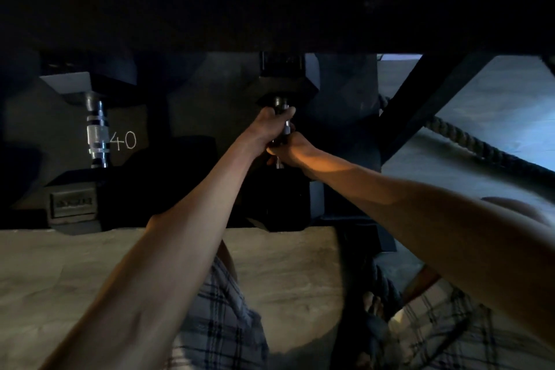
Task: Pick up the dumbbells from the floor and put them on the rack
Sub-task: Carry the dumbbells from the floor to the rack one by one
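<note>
My dumbbell (277, 195) is down in the low shelf of the rack (419, 99), beside the dumbbell marked 40 (97, 132). It looks hard and very heavy. My left hand (267, 129) and right hand (289, 151) both squeeze its metal bar (287, 126), the best place to hold.

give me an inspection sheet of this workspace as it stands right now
surface: tan floor, dimly lit.
job's things: one dumbbell gripped by its handle under the rack; second dumbbell to its left, beside a chalked 40.
clutter: nothing seen.
hands: left hand grips the handle's far part, right hand its near part.
cables: thick rope at the right, passing behind a diagonal brace.
surroundings: plaid clothing at the bottom edge.
</note>
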Demonstrator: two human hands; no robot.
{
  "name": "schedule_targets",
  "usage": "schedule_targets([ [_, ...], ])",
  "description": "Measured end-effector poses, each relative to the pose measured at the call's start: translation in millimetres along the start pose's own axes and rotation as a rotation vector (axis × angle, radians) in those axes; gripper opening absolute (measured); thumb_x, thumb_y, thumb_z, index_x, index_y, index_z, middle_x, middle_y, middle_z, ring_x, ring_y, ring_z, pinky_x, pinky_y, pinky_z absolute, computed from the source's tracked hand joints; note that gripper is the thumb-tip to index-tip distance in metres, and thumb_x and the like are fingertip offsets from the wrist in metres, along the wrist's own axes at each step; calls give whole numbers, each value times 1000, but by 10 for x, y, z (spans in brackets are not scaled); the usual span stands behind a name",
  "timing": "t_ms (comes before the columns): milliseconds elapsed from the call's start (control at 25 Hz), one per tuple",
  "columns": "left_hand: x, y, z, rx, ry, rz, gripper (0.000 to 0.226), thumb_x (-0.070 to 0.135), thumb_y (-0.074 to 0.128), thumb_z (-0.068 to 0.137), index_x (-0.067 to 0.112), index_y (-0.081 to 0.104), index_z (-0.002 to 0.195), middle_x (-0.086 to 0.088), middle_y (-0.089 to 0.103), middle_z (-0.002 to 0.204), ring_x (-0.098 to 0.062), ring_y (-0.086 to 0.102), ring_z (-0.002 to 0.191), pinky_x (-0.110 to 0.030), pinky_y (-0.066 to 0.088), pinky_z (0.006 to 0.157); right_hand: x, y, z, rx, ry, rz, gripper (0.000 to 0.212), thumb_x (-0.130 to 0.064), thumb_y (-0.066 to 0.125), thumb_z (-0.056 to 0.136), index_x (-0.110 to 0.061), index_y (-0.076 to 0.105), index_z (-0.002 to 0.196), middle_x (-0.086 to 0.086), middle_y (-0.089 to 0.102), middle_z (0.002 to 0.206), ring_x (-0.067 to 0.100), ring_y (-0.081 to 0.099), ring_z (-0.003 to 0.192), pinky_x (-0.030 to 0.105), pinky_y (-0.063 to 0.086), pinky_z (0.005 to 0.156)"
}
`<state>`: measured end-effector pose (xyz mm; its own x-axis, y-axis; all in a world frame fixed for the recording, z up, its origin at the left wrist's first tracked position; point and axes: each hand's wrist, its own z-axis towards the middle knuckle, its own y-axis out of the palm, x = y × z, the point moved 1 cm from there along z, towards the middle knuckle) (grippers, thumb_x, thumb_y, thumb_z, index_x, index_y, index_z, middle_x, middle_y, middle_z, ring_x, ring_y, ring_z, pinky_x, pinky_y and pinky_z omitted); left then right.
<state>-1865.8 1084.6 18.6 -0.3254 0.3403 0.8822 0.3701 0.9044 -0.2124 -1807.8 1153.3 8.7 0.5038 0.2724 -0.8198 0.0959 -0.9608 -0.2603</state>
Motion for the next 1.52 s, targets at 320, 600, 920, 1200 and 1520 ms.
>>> schedule_targets([
  [320, -43, -600, -1281, 51, -120, 482, 35, 30, 54, 98, 6, 60, 123, -13, 64, 123, -28, 59, 115, -33, 46, 89, -456, -7, -1016, 250, -27, -662, 35, -20, 42, 96, -7, 50, 128, 18, 51, 130, 37, 47, 118, 53, 42, 98],
  [600, 21, -1580, -2232, 159, -183, 515, 24, 21, 54, 95, 9, 66, 111, -13, 70, 115, -28, 64, 111, -32, 50, 91, -964, 747, -1602, 44, 121, -522, 29, -27, 43, 87, -6, 62, 82, 20, 70, 91, 37, 68, 89, 29, 46, 68],
  [920, -980, -2652, -2405, 218, 45, 651, 65, 53, 54, 76, 14, 54, 128, -19, 50, 129, -36, 45, 120, -45, 40, 98, -927, 1983, -1352, 194, 59, -389, 21, -23, 53, 88, -6, 64, 81, 18, 71, 91, 36, 67, 97, 36, 50, 78],
  [1200, -1699, -2903, -2114, 406, 442, 807, 107, 66, 70, 61, 19, 31, 149, -11, 35, 141, -28, 37, 123, -44, 38, 103, -698, 2805, -559, 400, -159, -332, 46, -44, 57, 87, -10, 62, 117, 12, 70, 107, 27, 67, 100, 30, 52, 81],
  [1520, -2161, -3093, -1631, 501, 603, 700, 121, 90, 57, 55, 15, 33, 146, -7, 41, 137, -25, 39, 128, -46, 41, 106, -1127, 3012, 241, 206, -293, -214, 36, -45, 67, 86, -13, 59, 102, -4, 62, 86, 7, 59, 76, 24, 47, 66],
])
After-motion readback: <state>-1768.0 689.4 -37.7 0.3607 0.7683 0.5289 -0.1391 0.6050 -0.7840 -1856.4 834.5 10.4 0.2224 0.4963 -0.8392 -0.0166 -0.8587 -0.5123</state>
